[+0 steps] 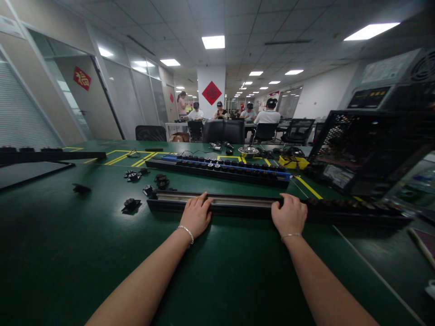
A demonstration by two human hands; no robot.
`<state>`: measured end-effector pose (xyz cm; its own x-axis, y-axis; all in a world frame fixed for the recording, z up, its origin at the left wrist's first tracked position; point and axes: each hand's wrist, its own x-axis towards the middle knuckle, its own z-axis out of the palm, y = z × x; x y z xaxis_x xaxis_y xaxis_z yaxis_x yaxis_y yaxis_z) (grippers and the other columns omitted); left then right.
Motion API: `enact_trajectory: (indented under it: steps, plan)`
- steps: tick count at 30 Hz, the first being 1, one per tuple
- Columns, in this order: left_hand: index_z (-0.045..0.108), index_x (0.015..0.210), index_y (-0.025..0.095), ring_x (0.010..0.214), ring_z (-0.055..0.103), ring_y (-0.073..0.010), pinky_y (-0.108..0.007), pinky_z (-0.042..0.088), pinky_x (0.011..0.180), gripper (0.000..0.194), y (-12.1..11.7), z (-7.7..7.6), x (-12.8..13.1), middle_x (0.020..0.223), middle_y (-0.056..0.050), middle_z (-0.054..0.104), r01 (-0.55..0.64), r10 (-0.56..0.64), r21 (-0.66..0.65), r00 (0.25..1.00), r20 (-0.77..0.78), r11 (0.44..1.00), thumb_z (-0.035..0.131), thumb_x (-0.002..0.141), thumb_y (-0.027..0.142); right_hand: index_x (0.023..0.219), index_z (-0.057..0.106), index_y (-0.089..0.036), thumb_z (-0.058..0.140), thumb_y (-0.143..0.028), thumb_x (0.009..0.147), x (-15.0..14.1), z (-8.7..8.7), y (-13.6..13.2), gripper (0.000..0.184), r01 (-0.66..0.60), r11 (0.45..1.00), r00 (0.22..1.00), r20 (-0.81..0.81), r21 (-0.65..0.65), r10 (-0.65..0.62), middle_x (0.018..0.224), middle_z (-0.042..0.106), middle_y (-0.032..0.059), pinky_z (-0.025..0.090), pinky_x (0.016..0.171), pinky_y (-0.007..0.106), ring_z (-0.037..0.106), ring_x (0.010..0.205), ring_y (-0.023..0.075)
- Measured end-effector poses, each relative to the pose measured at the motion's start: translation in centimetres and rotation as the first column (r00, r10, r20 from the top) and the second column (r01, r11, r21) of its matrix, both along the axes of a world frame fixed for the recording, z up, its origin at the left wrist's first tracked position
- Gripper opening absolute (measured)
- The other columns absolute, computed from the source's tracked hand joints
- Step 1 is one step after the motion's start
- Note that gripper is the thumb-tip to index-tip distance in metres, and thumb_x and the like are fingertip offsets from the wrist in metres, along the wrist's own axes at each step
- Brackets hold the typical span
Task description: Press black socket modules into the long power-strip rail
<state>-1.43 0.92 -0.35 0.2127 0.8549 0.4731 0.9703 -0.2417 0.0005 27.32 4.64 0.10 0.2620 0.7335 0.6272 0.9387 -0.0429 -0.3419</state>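
A long black rail (238,209) with a pale metallic channel along its top lies across the bench in front of me. My left hand (197,215) grips it towards its left end, fingers over the far edge. Further right, my right hand (290,215) is closed on the same rail, its thumb and index finger near the channel. Dark modules (356,206) sit in a row on the rail's right part. To the left of its end are several loose small black parts, among them one on a square base (131,205).
Behind lies a second black rail (217,170) with a blue strip and many modules. A computer case (360,154) stands at the right, near a yellow tray (294,162). Another rail (50,156) rests at far left. People sit at a table (173,124) beyond the green bench (238,271).
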Motion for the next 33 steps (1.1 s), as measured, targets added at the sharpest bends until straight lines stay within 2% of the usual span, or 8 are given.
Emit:
enact_trajectory:
  steps: [5, 11, 19, 26, 33]
  plan:
    - [0.050, 0.124, 0.026, 0.118, 0.046, -0.0249, -0.041, 0.033, 0.100, 0.044, 0.0, 0.0, 0.0, 0.138, -0.007, 0.045, 0.012, -0.012, 0.004, 1.000, 0.007, 1.000, 0.049, 0.080, 0.028, 0.107, 0.058, -0.010, 0.038, -0.030, 0.080, -0.1, 0.3, -0.1, 0.040, -0.023, 1.000, 1.000, 0.012, -0.014, 0.024, 0.107, 0.059, 0.0159, 0.037, 0.087, 0.043, 0.049, 0.097, 0.0284]
    - [0.050, 0.124, 0.025, 0.117, 0.046, -0.0242, -0.041, 0.033, 0.100, 0.045, 0.0, -0.1, 0.0, 0.138, -0.007, 0.045, 0.008, -0.008, 0.019, 1.000, -0.003, 1.000, 0.051, 0.079, 0.027, 0.104, 0.059, -0.010, 0.040, -0.027, 0.077, -0.2, 0.2, 0.1, 0.037, -0.037, 0.998, 0.999, 0.038, 0.046, 0.035, 0.101, 0.062, 0.0145, 0.036, 0.088, 0.041, 0.052, 0.093, 0.0266]
    - [0.051, 0.123, 0.025, 0.116, 0.046, -0.0250, -0.041, 0.033, 0.099, 0.045, 0.1, -0.2, -0.2, 0.137, -0.007, 0.045, 0.019, -0.018, 0.027, 1.000, -0.014, 0.999, 0.052, 0.078, 0.026, 0.106, 0.058, -0.011, 0.040, -0.028, 0.078, -0.5, 0.4, -0.2, 0.038, -0.055, 0.998, 0.998, 0.007, 0.031, 0.055, 0.099, 0.063, 0.0134, 0.036, 0.090, 0.045, 0.052, 0.092, 0.0278]
    - [0.050, 0.124, 0.026, 0.117, 0.046, -0.0255, -0.041, 0.033, 0.099, 0.046, 0.1, -0.1, -0.2, 0.138, -0.006, 0.045, 0.014, -0.013, 0.016, 1.000, -0.019, 1.000, 0.052, 0.078, 0.026, 0.107, 0.057, -0.013, 0.040, -0.025, 0.079, -0.9, 0.3, -0.3, 0.035, -0.175, 0.984, 0.985, 0.006, 0.039, 0.175, 0.099, 0.064, 0.0115, 0.030, 0.100, 0.049, 0.054, 0.096, 0.0256]
    - [0.051, 0.123, 0.026, 0.117, 0.046, -0.0249, -0.041, 0.033, 0.099, 0.046, 0.0, 0.1, 0.0, 0.138, -0.007, 0.045, 0.015, -0.015, 0.002, 1.000, -0.011, 1.000, 0.051, 0.077, 0.025, 0.103, 0.058, -0.015, 0.041, -0.022, 0.077, -1.1, 0.0, -0.2, 0.032, -0.280, 0.957, 0.960, 0.022, 0.077, 0.279, 0.098, 0.065, 0.0097, 0.032, 0.100, 0.048, 0.056, 0.095, 0.0233]
